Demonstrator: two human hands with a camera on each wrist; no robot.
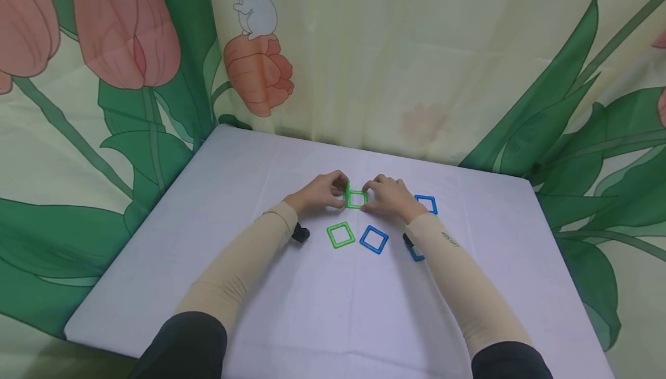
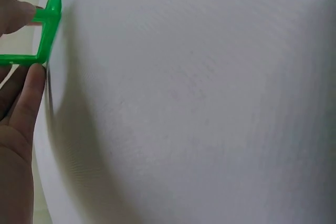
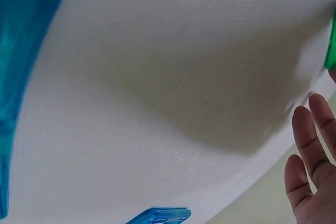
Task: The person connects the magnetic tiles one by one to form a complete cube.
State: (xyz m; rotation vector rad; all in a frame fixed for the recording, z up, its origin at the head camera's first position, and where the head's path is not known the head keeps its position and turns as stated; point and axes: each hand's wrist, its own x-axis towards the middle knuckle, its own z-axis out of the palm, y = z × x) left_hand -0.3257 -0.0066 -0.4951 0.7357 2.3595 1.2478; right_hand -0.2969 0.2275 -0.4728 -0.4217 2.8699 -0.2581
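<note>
Two square green magnetic tiles meet edge to edge between my hands in the head view. One, the upright tile (image 1: pixel 347 194), stands on its edge, and my left hand (image 1: pixel 325 191) pinches it from the left. The flat tile (image 1: pixel 355 207) lies to its right, with the right hand's (image 1: pixel 389 196) thumb and fingers gripping its right side. In the left wrist view, fingertips (image 2: pixel 35 72) touch a lower corner of the joined green frames (image 2: pixel 49 35). Only a sliver of green tile (image 3: pixel 332 45) shows in the right wrist view, beside curved fingers (image 3: pixel 307 135).
Nearer me lie a loose green tile (image 1: pixel 345 244) and a blue tile (image 1: pixel 370 248). Another blue tile (image 1: pixel 426 197) is right of my right hand, and one more blue tile (image 1: pixel 417 257) is partly under the right forearm. A white cloth covers the table (image 1: pixel 291 321); a printed curtain (image 1: pixel 364 67) hangs behind.
</note>
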